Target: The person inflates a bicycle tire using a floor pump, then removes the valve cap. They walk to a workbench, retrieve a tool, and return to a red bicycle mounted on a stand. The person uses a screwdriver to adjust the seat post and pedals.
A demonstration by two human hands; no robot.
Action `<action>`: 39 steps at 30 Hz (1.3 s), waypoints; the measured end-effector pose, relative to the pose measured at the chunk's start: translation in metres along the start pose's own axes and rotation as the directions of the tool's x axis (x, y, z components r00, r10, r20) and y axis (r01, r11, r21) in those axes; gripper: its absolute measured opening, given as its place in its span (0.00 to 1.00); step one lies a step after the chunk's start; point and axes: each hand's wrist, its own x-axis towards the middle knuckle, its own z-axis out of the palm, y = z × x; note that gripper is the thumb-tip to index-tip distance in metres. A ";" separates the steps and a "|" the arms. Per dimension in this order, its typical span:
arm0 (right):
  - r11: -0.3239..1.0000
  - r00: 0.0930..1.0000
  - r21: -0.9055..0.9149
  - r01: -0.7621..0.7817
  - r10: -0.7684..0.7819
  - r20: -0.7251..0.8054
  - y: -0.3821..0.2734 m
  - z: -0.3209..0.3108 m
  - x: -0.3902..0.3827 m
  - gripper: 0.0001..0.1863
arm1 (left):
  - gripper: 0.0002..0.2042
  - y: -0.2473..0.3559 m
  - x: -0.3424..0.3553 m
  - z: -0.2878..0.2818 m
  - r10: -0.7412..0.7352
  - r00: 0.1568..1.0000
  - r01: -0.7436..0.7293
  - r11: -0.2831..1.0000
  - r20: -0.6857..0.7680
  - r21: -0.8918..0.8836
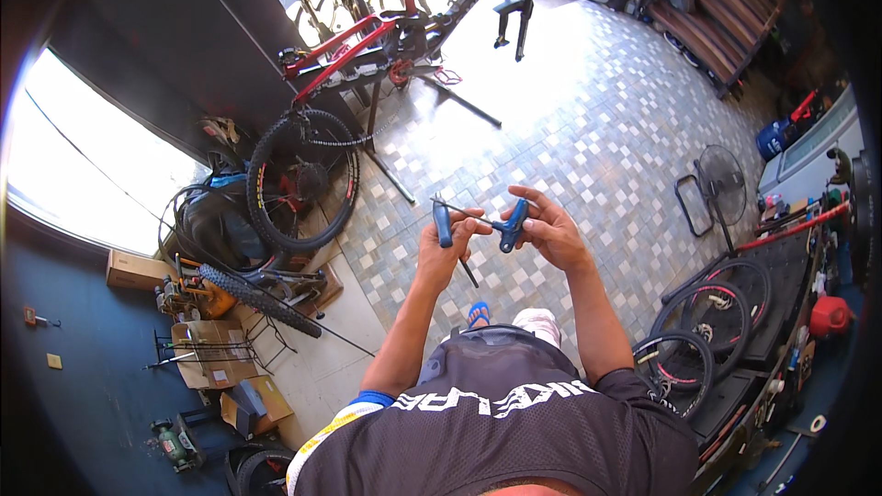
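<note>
The left hand (445, 250), fingers curled, grips a blue-handled tool (443, 223); the right hand (553, 233), partly open, pinches a blue T-handled tool (513, 224) whose shaft points toward the left hand; both are above the tiled floor (597, 147), nearer its left edge than its right.

Dark-blue T-handled tool (512, 228), blue-handled tool (443, 224), both held

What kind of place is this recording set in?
Probably a bicycle repair workshop: a red and black bike frame is propped up on a stand, bike wheels are gathered on the right, and the right hand holds a blue T-handled tool.
</note>
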 end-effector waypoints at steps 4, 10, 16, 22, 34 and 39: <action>0.997 0.997 0.025 -0.077 0.076 0.030 0.003 -0.018 0.079 0.36 | 0.17 0.000 0.059 -0.022 -0.018 0.996 0.012 0.998 -0.093 -0.067; 0.992 0.983 -0.013 -0.128 0.129 0.131 -0.006 -0.059 0.212 0.33 | 0.19 0.008 0.171 -0.047 0.012 0.983 -0.005 0.999 -0.183 0.039; 0.968 0.980 -0.222 -0.116 0.148 0.133 -0.056 -0.094 0.364 0.31 | 0.12 0.030 0.325 -0.059 0.103 0.895 -0.094 0.995 -0.434 0.042; 0.699 0.958 -0.668 0.255 -0.278 0.075 -0.142 -0.099 0.528 0.26 | 0.10 0.100 0.468 -0.085 0.296 0.696 -0.429 0.902 -0.654 -0.048; 0.266 0.640 -0.853 0.449 -0.762 0.099 -0.207 -0.095 0.771 0.23 | 0.12 0.182 0.657 -0.126 0.464 0.621 -0.565 0.823 -0.631 0.049; 0.351 0.659 -0.804 0.480 -0.750 0.066 -0.206 -0.093 0.768 0.14 | 0.10 0.180 0.693 -0.142 0.625 0.438 -0.468 0.772 -0.646 0.429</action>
